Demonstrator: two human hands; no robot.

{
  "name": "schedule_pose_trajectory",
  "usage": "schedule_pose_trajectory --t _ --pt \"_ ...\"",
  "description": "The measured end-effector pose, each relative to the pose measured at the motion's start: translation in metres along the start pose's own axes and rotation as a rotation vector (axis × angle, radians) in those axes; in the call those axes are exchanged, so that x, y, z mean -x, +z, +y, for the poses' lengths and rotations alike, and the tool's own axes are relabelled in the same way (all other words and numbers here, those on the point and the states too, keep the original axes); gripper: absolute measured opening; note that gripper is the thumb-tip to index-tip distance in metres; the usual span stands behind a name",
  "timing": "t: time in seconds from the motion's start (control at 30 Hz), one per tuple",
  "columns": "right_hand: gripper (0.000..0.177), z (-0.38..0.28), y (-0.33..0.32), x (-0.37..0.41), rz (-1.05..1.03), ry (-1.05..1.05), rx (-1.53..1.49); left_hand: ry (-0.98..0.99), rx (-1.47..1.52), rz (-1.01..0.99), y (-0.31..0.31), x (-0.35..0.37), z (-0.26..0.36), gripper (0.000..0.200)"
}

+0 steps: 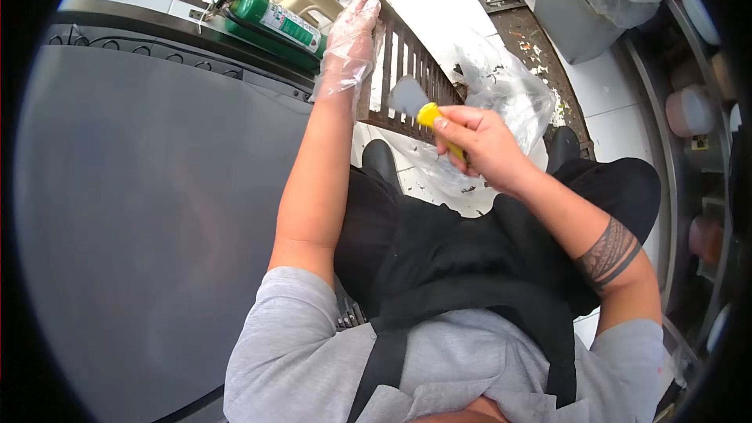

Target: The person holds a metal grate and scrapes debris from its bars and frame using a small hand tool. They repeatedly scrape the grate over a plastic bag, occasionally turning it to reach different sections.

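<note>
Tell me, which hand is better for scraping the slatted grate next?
Probably the right hand: it holds the yellow-handled scraper, whose blade points towards the slatted grate. The gloved left hand has no tool and seems busy gripping the grate's far end.

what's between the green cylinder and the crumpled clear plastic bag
In the head view, the clear-gloved left hand and the dark slatted grate lie there.

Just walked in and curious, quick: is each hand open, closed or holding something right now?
Left hand: gloved, at one end of the slatted grate; whether closed cannot be told.
Right hand: closed, holding the yellow-handled scraper.
</note>
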State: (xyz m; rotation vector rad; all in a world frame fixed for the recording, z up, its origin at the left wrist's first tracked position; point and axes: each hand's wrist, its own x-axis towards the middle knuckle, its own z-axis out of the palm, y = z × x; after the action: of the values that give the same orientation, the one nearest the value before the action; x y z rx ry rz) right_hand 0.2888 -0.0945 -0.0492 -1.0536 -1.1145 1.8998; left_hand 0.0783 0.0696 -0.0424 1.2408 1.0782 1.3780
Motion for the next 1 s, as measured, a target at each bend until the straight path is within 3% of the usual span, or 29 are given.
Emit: schedule_pose_trajectory --t 0.1,0.13,0.23,0.27,0.43,0.57,0.67,0.77,0.8,1.0 --pt "0.025 0.003 0.013 0.005 -0.03 0.049 -0.082 0.068 -0.247 -0.052 -0.005 -0.001 -0.001 0.037" --pt "0.025 0.002 0.017 0.006 -0.037 0.07 -0.135 0.015 -0.062 -0.032 0.0 0.002 -0.003 0.031" --pt "0.026 -0.003 0.026 0.011 -0.004 0.086 -0.292 0.066 -0.161 -0.025 -0.003 0.0 -0.004 0.031" --pt "0.026 -0.001 0.027 0.012 -0.001 0.084 -0.28 -0.019 -0.067 -0.01 -0.001 0.003 -0.005 0.032" --pt "0.031 0.007 0.037 0.014 0.007 0.015 -0.294 0.035 -0.105 0.013 -0.005 -0.006 -0.022 0.035" --pt "0.031 0.012 0.056 0.009 0.077 -0.02 -0.358 0.052 -0.173 0.067 -0.007 -0.008 -0.019 0.035" --pt "0.031 0.018 0.06 0.0 0.101 -0.07 -0.393 0.132 -0.476 0.048 -0.005 -0.006 -0.01 0.034" --pt "0.031 0.003 0.061 -0.008 0.158 -0.087 -0.435 0.111 -0.394 0.042 0.004 0.002 -0.004 0.033" --pt "0.031 0.0 0.058 -0.013 0.197 -0.109 -0.384 0.181 -0.376 0.043 0.007 0.004 -0.005 0.033" --pt "0.03 0.009 0.048 0.002 0.165 -0.103 -0.282 0.162 -0.47 0.069 0.006 -0.003 -0.013 0.033"
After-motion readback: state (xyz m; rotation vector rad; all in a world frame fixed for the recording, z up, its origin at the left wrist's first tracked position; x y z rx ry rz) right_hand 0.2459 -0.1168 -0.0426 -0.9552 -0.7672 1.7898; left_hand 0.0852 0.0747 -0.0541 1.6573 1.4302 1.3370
